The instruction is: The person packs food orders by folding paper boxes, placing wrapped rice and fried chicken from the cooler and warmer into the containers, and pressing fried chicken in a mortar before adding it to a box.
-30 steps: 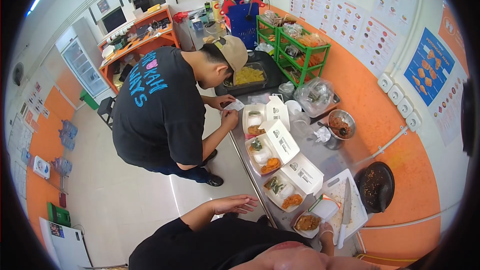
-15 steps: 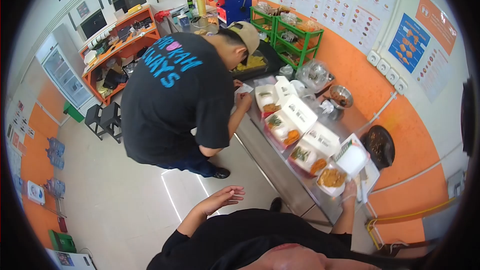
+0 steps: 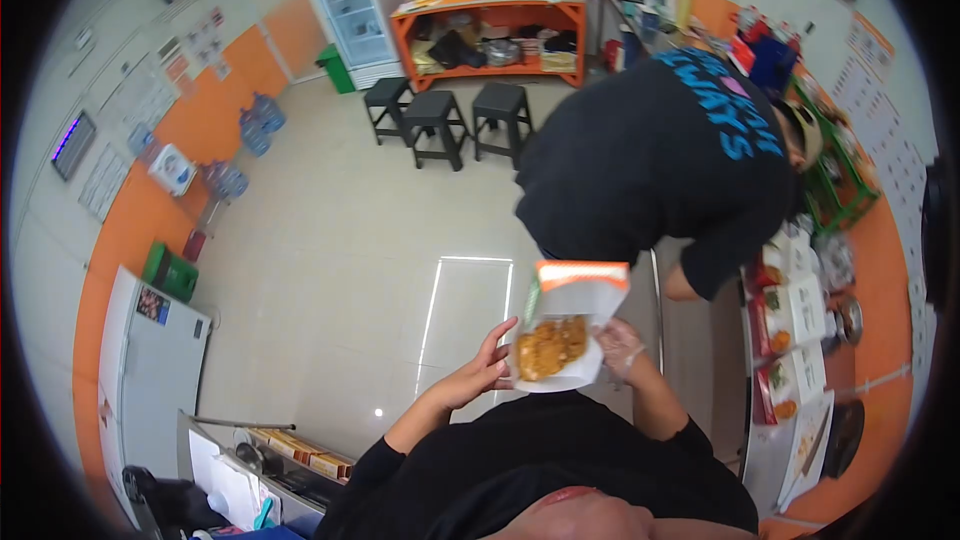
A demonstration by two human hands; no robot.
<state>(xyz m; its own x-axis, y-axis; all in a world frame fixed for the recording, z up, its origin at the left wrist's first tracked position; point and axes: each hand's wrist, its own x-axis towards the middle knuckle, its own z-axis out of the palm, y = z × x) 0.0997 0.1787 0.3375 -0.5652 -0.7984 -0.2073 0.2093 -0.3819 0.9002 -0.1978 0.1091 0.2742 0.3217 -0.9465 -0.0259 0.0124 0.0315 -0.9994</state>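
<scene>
One open box (image 3: 580,372) is held up in front of the chest, above the floor, well apart from the counter (image 3: 765,455). It is grasped by two hands: left side by the left hand (image 3: 478,372), fingers along the wall; right side by the right hand (image 3: 622,348), which is covered by a clear glove. The lid (image 3: 585,298) is tipped up at the far side, orange edge on top. Fried chicken (image 3: 552,345) is contained in it, seen as one mass; piece count cannot be told. On the counter at right, three open meal boxes (image 3: 803,365) are lined up in a row, lids turned toward the wall. One cutting board (image 3: 806,455) is placed past the nearest of them, with one knife (image 3: 816,437) laid on it; one black mortar (image 3: 847,438) is set just beside the board. One metal bowl (image 3: 848,318) is seen near the row. One co-worker (image 3: 660,160) in a black shirt is seen bent over the counter's far end; that person's hands are hidden, so their state cannot be told. Three black stools (image 3: 435,118) are stood on the floor before one orange shelf (image 3: 490,5). One glass-door fridge (image 3: 350,15) is placed left of the shelf, with one green bin (image 3: 336,70) beside it.
</scene>
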